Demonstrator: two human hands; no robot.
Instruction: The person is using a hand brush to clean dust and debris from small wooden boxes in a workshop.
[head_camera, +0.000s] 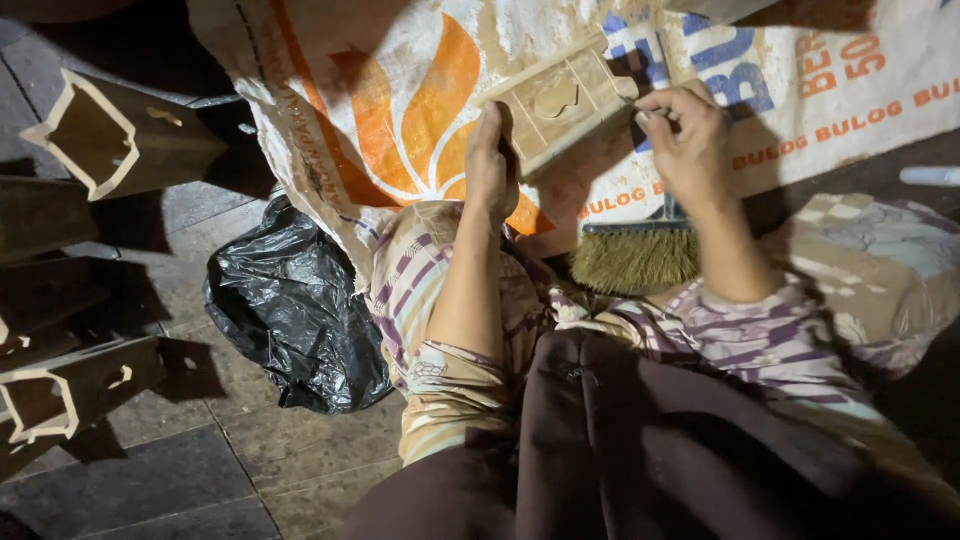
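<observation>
We saw a large white woven sack (400, 90) with orange and blue print spread over the tiled floor (180, 470), and beside it a crumpled black plastic bag (290, 310). At the left lay several dark wooden box frames (110, 135) with pale rims. A stiff-bristled hand brush (635, 255) rested on the sack near the patterned cloth over our knees. Our left hand (490, 165) held the lower edge of a small carved wooden panel (560, 100), propped tilted on the sack. Our right hand (685, 135) touched its right edge, fingers pinched narrowly on something too small to identify.
</observation>
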